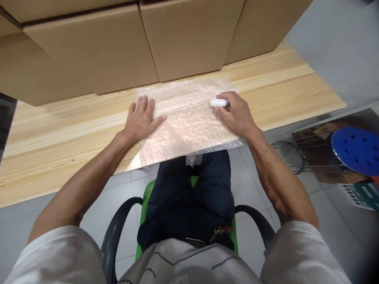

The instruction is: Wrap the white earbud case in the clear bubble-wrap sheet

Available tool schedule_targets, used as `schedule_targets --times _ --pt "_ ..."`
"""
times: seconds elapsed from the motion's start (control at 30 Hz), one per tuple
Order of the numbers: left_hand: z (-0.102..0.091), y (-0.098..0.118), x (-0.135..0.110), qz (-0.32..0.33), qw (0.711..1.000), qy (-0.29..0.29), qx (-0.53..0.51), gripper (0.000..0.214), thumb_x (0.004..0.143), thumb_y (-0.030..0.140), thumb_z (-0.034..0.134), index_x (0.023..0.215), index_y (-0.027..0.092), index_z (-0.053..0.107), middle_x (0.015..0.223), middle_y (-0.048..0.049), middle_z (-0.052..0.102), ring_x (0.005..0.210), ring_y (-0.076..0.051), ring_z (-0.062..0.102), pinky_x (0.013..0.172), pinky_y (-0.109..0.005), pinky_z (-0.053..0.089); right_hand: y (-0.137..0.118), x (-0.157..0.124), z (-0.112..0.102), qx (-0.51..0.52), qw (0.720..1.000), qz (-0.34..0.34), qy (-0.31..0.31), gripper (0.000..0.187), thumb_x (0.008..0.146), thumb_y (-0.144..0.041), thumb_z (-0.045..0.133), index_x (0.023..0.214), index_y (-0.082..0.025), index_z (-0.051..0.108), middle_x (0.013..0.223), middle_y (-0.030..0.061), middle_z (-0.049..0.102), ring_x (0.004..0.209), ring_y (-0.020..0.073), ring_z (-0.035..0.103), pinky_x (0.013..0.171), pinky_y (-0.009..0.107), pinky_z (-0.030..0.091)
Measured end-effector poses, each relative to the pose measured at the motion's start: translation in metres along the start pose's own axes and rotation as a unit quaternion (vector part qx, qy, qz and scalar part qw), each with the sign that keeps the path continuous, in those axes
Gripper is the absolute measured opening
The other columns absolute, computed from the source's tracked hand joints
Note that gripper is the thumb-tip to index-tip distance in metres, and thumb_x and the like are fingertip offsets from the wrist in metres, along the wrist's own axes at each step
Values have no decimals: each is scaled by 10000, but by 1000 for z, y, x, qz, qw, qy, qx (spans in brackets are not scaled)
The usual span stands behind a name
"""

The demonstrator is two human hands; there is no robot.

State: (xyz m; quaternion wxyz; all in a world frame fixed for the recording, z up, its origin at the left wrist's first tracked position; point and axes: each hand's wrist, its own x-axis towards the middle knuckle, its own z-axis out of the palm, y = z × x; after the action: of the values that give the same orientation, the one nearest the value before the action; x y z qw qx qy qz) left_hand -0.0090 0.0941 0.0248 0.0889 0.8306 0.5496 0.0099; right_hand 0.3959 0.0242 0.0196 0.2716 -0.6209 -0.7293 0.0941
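A clear, wrinkled plastic sheet (183, 126) lies flat on the wooden table (89, 122), its near edge hanging slightly past the table's edge. My left hand (141, 120) is spread flat on the sheet's left side, fingers pointing away from me. On the right side, my right hand (237, 112) grips a small white rounded object (219, 102) between thumb and fingers, at or just above the plastic. What kind of object it is I cannot make out, since the fingers cover part of it.
Large brown cardboard boxes (192, 39) stand stacked along the table's far side. A blue round stool seat (357, 150) is at the right, with flattened cardboard beneath. I sit on a green chair (233, 232) with black armrests (114, 232).
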Motion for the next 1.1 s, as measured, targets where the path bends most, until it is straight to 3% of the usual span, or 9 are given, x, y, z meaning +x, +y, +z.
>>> schedule_targets --times 0.1,0.3,0.4,0.47,0.57,0.67,0.8,0.93,1.1 --pt "-1 1 0 0 1000 -2 -16 1359 1076 1134 58 2075 239 278 2179 -189 203 2047 -479 141 1656 -680 88 -1 -1 1 6 1000 -1 15 524 1211 -549 550 1619 -332 799 1589 168 850 1432 448 796 1238 716 678" --pt "1 -2 0 6 999 2 -37 1333 1079 1143 105 2081 277 260 2181 -160 216 2050 -472 121 1654 -691 59 11 1 5 9 997 28 67 668 1275 -833 425 1550 -351 795 1354 131 908 1246 388 860 1117 621 736" --pt "1 -2 0 8 999 1 -33 1287 1114 1109 147 2083 269 252 2181 -164 212 2048 -479 123 1650 -684 71 31 4 8 82 990 68 97 676 1256 -894 462 1464 -342 792 1162 100 881 982 334 866 916 552 764" --pt "0 -1 0 8 1000 -4 -20 1249 1153 1061 157 2084 232 236 2181 -189 192 2046 -489 118 1645 -682 78 48 7 10 161 973 91 140 634 1207 -922 599 1323 -328 788 1055 59 829 766 258 796 716 450 715" --pt "-1 1 -1 6 1000 -12 6 1197 1202 989 142 2080 180 218 2178 -223 164 2047 -487 116 1638 -669 94 75 13 5 261 939 116 192 539 1126 -846 837 1173 -316 749 910 -6 727 596 162 651 523 312 548" --pt "-1 2 -2 7 1000 -6 6 1157 1222 955 172 2070 173 250 2173 -236 174 2043 -488 141 1633 -681 108 97 13 -8 296 923 137 203 460 1117 -725 914 1158 -304 732 793 -37 650 568 146 600 458 259 454" --pt "-1 1 -2 17 1000 10 -1 1107 1239 904 241 2052 156 297 2162 -258 207 2030 -520 182 1617 -725 165 116 8 -26 301 916 173 202 377 1118 -602 944 1148 -299 721 765 -48 626 603 165 651 459 250 497" --pt "-2 1 -2 15 1000 9 16 1066 1255 849 250 2044 135 303 2154 -281 211 2026 -523 199 1609 -731 201 125 6 -31 302 905 210 213 299 1141 -478 939 1164 -268 727 762 -41 649 567 136 610 411 219 436" --pt "1 -2 1 12 999 7 34 1070 1254 849 238 2044 131 296 2154 -286 209 2027 -519 201 1608 -738 210 125 8 -29 335 897 225 183 390 1100 -534 974 1286 -271 754 779 -47 671 600 157 692 402 202 482"
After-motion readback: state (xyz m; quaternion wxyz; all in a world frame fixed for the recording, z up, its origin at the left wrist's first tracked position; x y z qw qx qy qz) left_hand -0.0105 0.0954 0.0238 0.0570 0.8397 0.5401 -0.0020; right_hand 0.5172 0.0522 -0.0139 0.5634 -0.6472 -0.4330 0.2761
